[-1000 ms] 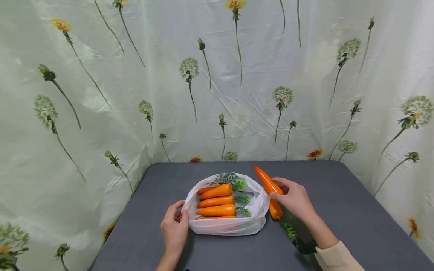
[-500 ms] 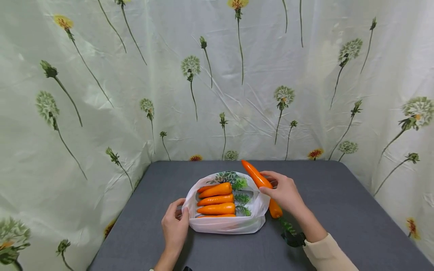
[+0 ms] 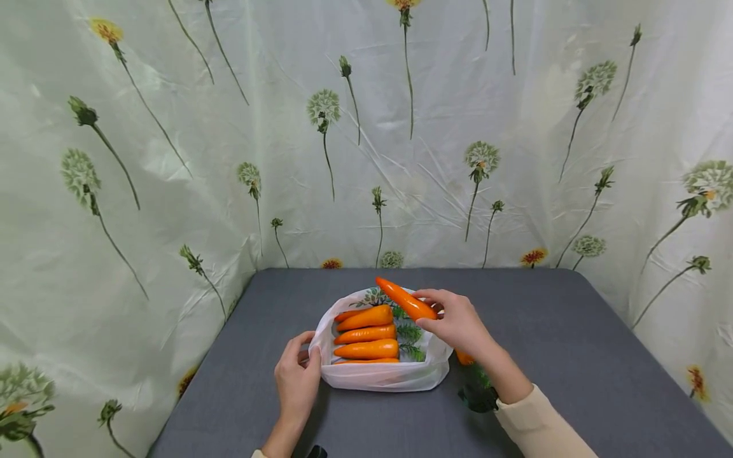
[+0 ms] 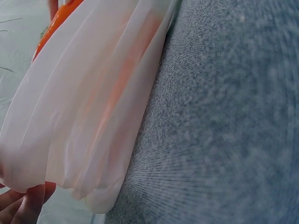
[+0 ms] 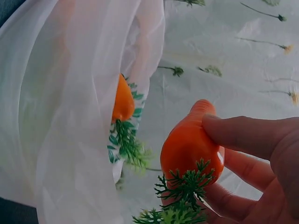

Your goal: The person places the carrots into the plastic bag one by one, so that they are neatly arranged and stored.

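Note:
A white bag [image 3: 383,380] with a leafy print lies with its mouth spread wide, several orange carrots [image 3: 366,350] with green tops side by side in it. My left hand [image 3: 298,381] pinches the bag's left rim between thumb and fingers; in the left wrist view those fingers [image 4: 30,205] show at the bag's edge. Above the bag's back right part, my right hand [image 3: 458,322] grips one carrot [image 3: 408,301] near its leafy end, tip pointing left and up. The right wrist view shows this held carrot [image 5: 191,144] apart from the bag.
Another carrot [image 3: 464,358] lies on the grey tabletop [image 3: 550,337] just right of the bag, partly hidden by the right arm. A curtain [image 3: 366,127] printed with dandelions hangs behind the table and along its sides.
The right hand has carried its carrot leftward, from beside the bag to over its opening, and the carrot has tilted flatter. The left hand keeps its hold on the rim.

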### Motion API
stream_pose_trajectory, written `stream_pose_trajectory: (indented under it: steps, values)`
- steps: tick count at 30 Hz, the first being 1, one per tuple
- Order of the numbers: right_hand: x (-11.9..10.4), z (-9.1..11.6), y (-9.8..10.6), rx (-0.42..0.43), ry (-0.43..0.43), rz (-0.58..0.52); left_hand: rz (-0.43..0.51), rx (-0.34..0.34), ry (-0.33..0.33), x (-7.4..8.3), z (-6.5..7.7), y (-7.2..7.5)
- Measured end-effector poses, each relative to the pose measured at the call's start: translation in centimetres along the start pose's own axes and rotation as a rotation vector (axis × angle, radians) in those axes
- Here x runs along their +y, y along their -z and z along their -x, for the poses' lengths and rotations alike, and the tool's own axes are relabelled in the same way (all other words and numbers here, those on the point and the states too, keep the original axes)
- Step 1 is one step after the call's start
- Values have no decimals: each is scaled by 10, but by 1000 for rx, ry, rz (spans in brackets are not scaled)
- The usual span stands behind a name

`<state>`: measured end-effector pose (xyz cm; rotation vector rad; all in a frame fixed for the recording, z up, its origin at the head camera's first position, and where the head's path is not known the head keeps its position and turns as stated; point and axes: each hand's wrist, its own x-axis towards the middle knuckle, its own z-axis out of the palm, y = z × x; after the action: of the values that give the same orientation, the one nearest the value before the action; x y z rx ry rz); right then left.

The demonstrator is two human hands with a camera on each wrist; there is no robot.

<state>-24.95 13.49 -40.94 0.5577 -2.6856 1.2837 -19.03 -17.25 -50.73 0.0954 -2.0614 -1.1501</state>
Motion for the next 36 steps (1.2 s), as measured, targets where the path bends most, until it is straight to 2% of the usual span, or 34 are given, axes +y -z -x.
stream_pose_trajectory:
  steps: [6, 10, 15, 22, 25, 31, 36]
  values:
    - [-6, -4, -14, -55, 27, 33, -11, -3, 2, 0, 0, 1]
    - [-10, -6, -23, -97, 77, 82, -2, 2, -4, 0, -1, 1]
    - [-13, -10, -32, -130, 181, 193, 11, 7, -18, 0, -3, 1]
    - [-18, -17, -45, -175, 347, 401, 27, 17, -34, -1, -3, 2]
    - [-20, -20, -51, -186, 401, 447, 26, 19, -40, -1, -2, 2]
    - [-23, -27, -62, -229, 439, 513, 23, 28, -45, 0, -2, 3]
    - [-21, -31, -70, -245, 452, 539, 19, 19, -24, 0, -1, 2]
